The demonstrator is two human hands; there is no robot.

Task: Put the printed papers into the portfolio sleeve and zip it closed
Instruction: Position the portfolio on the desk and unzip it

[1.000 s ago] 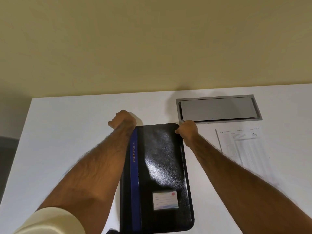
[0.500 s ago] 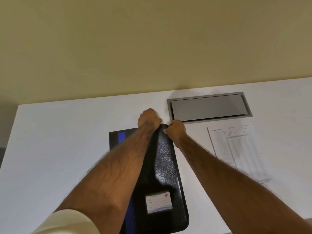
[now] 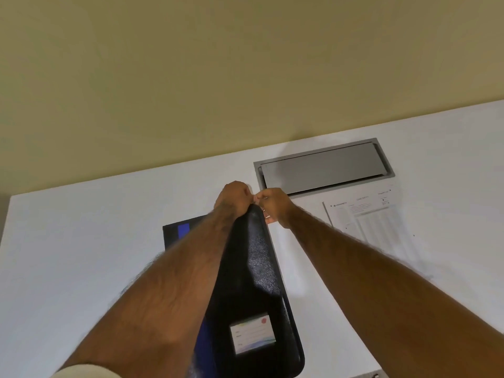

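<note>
A black portfolio sleeve [image 3: 259, 271] with a blue stripe and a white label lies lengthwise on the white table [image 3: 81, 255]. My left hand [image 3: 231, 199] and my right hand [image 3: 275, 204] meet at its far right corner, both with fingers closed on the top edge, pinching something small there; the zip pull itself is too small to make out. My left forearm covers much of the sleeve. The printed papers [image 3: 368, 222] lie flat on the table to the right of the sleeve, apart from both hands.
A grey metal cable hatch [image 3: 324, 166] is set into the table just beyond the papers and my right hand. The table's far edge meets a beige wall. The left edge of the table drops off at the far left.
My left hand has travelled from the sleeve's far left corner across to its far right corner, beside my right hand. The view has tilted and shifted left.
</note>
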